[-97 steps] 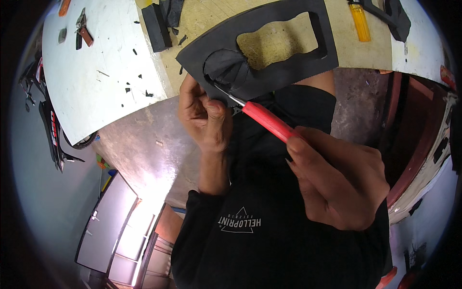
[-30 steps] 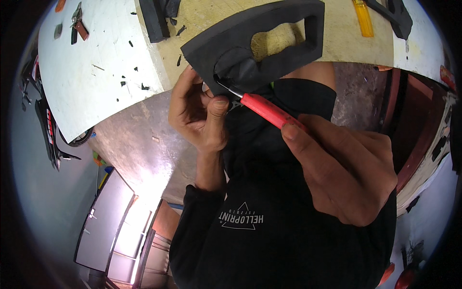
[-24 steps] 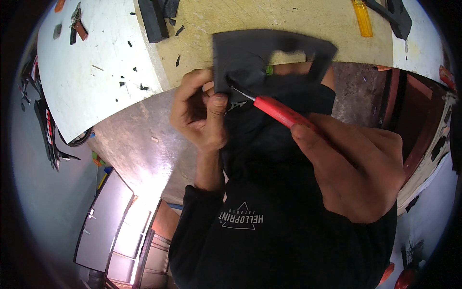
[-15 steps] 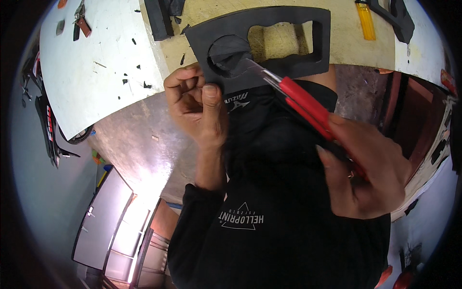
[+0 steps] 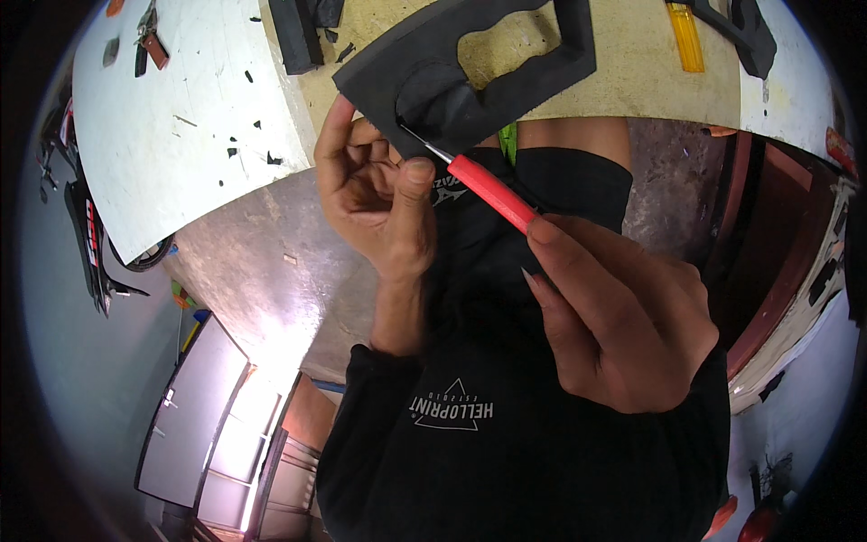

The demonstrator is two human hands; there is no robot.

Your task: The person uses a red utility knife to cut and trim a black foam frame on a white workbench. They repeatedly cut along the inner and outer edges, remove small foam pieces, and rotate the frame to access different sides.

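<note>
A black foam-like piece (image 5: 506,108) with a wavy-edged handle opening and a round cut area is tilted at the table's near edge. My left hand (image 5: 384,203) grips its near-left corner, the thumb in front and the fingers partly behind. In my right hand (image 5: 623,316) is a red-handled craft knife (image 5: 492,194), held between thumb and fingers. Its thin blade reaches to the near-left rim of the round cut; whether the tip is inside the material I cannot tell.
A yellow cutting board (image 5: 650,95) lies on the white table (image 5: 181,163). A dark bar (image 5: 296,41) sits at the far left of the board, with black scraps about it. A yellow-handled tool (image 5: 686,41) and another black piece (image 5: 745,41) lie far right.
The black piece has tilted, its right end rising away from me. My right hand and knife have moved left, bringing the blade from the round cut's right side to its near-left rim.
</note>
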